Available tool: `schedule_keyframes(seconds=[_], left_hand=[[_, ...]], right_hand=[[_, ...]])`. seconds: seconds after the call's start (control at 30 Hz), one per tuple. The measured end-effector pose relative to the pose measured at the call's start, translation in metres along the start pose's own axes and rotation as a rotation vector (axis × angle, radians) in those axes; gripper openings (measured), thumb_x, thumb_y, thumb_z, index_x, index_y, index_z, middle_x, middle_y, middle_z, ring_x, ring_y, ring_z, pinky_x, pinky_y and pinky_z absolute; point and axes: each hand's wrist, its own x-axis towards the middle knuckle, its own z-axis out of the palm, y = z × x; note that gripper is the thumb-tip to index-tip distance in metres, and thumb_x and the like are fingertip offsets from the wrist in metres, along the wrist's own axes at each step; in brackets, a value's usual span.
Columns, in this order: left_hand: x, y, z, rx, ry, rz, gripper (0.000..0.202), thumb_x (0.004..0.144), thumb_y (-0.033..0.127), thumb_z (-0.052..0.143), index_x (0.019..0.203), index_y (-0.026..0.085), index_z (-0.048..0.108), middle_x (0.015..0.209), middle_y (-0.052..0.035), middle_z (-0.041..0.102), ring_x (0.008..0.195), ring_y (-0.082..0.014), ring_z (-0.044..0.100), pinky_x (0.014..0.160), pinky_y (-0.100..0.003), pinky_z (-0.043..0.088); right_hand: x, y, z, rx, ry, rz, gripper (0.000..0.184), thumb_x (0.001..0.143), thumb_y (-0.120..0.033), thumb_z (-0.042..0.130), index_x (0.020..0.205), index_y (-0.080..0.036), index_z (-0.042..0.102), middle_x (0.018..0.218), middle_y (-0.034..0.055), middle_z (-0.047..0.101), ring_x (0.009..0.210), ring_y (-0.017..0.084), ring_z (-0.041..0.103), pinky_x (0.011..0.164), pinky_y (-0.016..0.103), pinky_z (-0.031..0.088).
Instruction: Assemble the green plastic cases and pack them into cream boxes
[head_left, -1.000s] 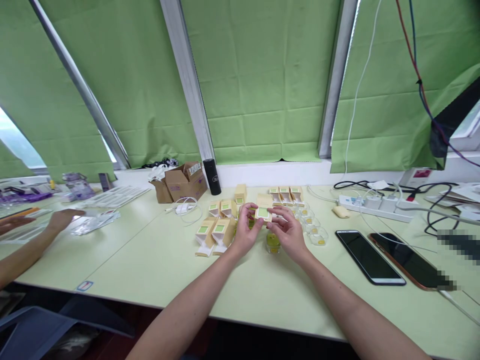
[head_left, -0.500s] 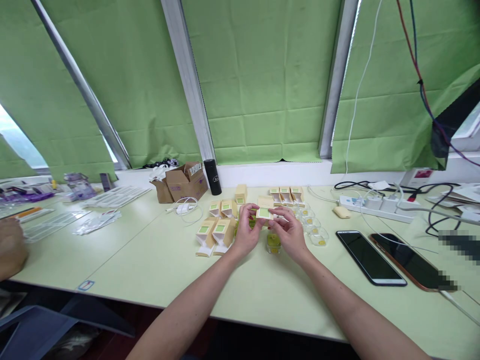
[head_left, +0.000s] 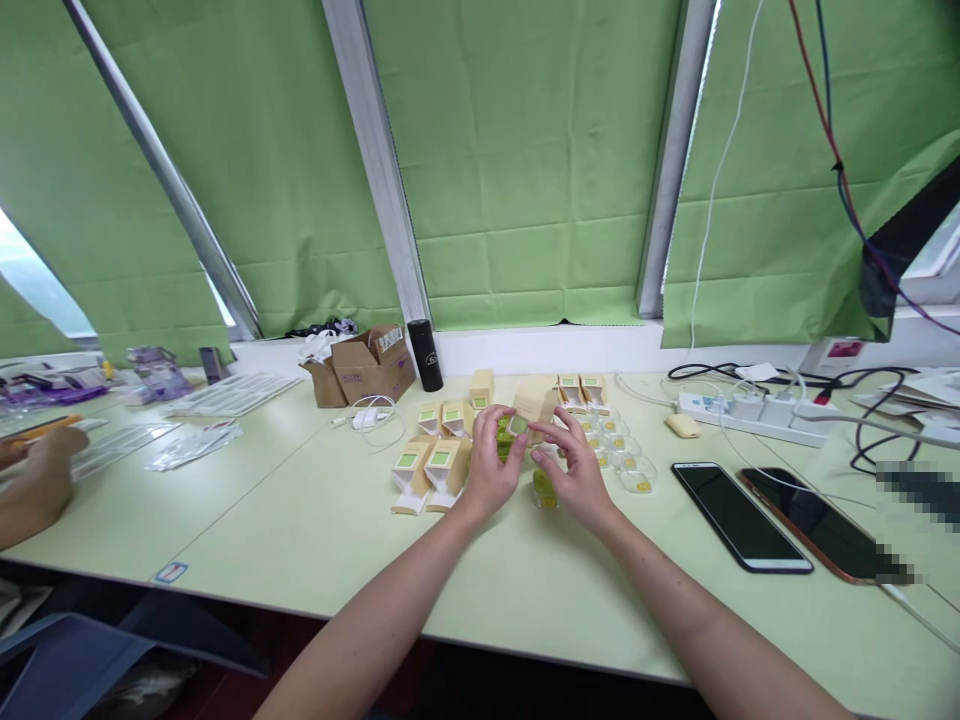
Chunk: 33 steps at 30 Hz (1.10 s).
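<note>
Between my two hands is a small tan cardboard box point(head_left: 536, 398) with a green window, raised above the table and tilted. My left hand point(head_left: 491, 468) pinches its left side. The fingers of my right hand point(head_left: 576, 468) are closed on its right edge. Below my right hand stands a small clear container point(head_left: 545, 490) with green contents, partly covered by the fingers. More green shows behind my left fingers. Several similar boxes point(head_left: 448, 462) with open flaps lie left of my hands, and others point(head_left: 592, 390) stand behind. Clear plastic cups point(head_left: 637, 474) with yellow bits sit to the right.
Two phones point(head_left: 742, 515) lie on the right, below a power strip point(head_left: 750, 412) with cables. A brown carton point(head_left: 373, 365) and a black bottle point(head_left: 425, 355) stand at the back. Another person's hand point(head_left: 45, 480) is at far left, near plastic trays point(head_left: 124, 447).
The box between my hands has been turned and tilted, so its window now faces differently and more of its tan side shows. The other person's hand has moved right.
</note>
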Motion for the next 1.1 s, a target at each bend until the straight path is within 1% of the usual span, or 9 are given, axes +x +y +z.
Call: schedule_keyframes(seconds=[0.13, 0.23, 0.37, 0.47, 0.67, 0.73, 0.87, 1.0, 1.1], left_hand=[[0.0, 0.002, 0.0, 0.007, 0.014, -0.051, 0.038, 0.105, 0.045, 0.056, 0.137, 0.026, 0.055, 0.141, -0.0141, 0.055, 0.137, -0.0298, 0.052, 0.116, -0.049, 0.044], [0.001, 0.001, 0.0, 0.041, 0.041, -0.11, 0.043, 0.102, 0.048, 0.061, 0.138, 0.025, 0.056, 0.141, -0.0147, 0.054, 0.136, -0.0314, 0.052, 0.114, -0.049, 0.044], [0.004, -0.002, -0.001, 0.116, 0.072, -0.136, 0.04, 0.095, 0.053, 0.07, 0.12, 0.022, 0.063, 0.121, -0.0135, 0.063, 0.125, -0.0338, 0.055, 0.107, -0.051, 0.046], [0.007, -0.005, -0.002, 0.164, 0.058, -0.191, 0.037, 0.091, 0.054, 0.073, 0.107, 0.021, 0.064, 0.109, -0.0114, 0.066, 0.118, -0.0334, 0.056, 0.102, -0.049, 0.047], [0.011, -0.018, -0.006, -0.053, -0.031, -0.36, 0.048, 0.091, 0.04, 0.073, 0.132, 0.022, 0.054, 0.12, -0.0109, 0.072, 0.109, -0.0269, 0.067, 0.095, -0.043, 0.052], [0.013, -0.023, -0.009, -0.093, -0.084, -0.389, 0.049, 0.089, 0.035, 0.075, 0.132, 0.023, 0.053, 0.118, -0.0101, 0.074, 0.109, -0.0265, 0.068, 0.096, -0.044, 0.053], [0.016, -0.03, -0.018, -0.19, -0.174, -0.382, 0.044, 0.082, 0.026, 0.077, 0.122, 0.024, 0.06, 0.119, -0.0089, 0.075, 0.112, -0.0259, 0.07, 0.102, -0.048, 0.055], [0.017, -0.031, -0.024, -0.23, -0.214, -0.405, 0.044, 0.076, 0.019, 0.078, 0.117, 0.021, 0.064, 0.121, -0.0098, 0.075, 0.108, -0.026, 0.072, 0.104, -0.051, 0.056], [0.016, -0.031, -0.026, -0.252, -0.233, -0.41, 0.045, 0.073, 0.017, 0.079, 0.116, 0.019, 0.064, 0.121, -0.0104, 0.074, 0.107, -0.0266, 0.073, 0.103, -0.05, 0.057]], right_hand=[[-0.004, -0.007, 0.0, -0.086, -0.012, -0.092, 0.031, 0.095, -0.041, 0.069, 0.124, -0.03, 0.077, 0.167, 0.0094, 0.04, 0.146, 0.033, 0.051, 0.122, 0.055, 0.043], [-0.004, -0.015, -0.002, -0.102, -0.012, -0.182, 0.029, 0.098, -0.037, 0.064, 0.124, -0.03, 0.075, 0.162, 0.0093, 0.049, 0.148, 0.032, 0.049, 0.123, 0.055, 0.042], [-0.003, -0.022, -0.004, -0.14, -0.029, -0.256, 0.03, 0.099, -0.032, 0.06, 0.126, -0.032, 0.072, 0.144, 0.0079, 0.067, 0.144, 0.032, 0.052, 0.122, 0.058, 0.041], [-0.003, -0.021, -0.005, -0.159, -0.028, -0.246, 0.031, 0.1, -0.029, 0.057, 0.128, -0.031, 0.071, 0.136, 0.0081, 0.071, 0.143, 0.032, 0.051, 0.118, 0.057, 0.045], [0.002, -0.014, -0.012, -0.318, 0.043, -0.198, 0.026, 0.094, -0.022, 0.059, 0.116, -0.025, 0.072, 0.116, 0.0109, 0.071, 0.12, 0.031, 0.061, 0.104, 0.051, 0.052], [0.006, -0.014, -0.017, -0.425, -0.001, -0.193, 0.027, 0.092, -0.017, 0.059, 0.115, -0.025, 0.071, 0.111, 0.0098, 0.073, 0.115, 0.031, 0.06, 0.1, 0.049, 0.052], [0.012, -0.019, -0.025, -0.691, -0.179, -0.106, 0.025, 0.089, -0.013, 0.062, 0.109, -0.024, 0.072, 0.106, 0.0088, 0.077, 0.105, 0.031, 0.062, 0.089, 0.045, 0.05], [0.011, -0.027, -0.031, -0.862, -0.353, -0.098, 0.012, 0.093, -0.027, 0.068, 0.103, -0.023, 0.073, 0.098, 0.0079, 0.078, 0.101, 0.031, 0.063, 0.086, 0.044, 0.046], [0.005, -0.028, -0.034, -0.938, -0.462, -0.183, 0.017, 0.09, -0.034, 0.075, 0.104, -0.024, 0.073, 0.101, 0.0083, 0.079, 0.103, 0.032, 0.063, 0.088, 0.045, 0.044]])
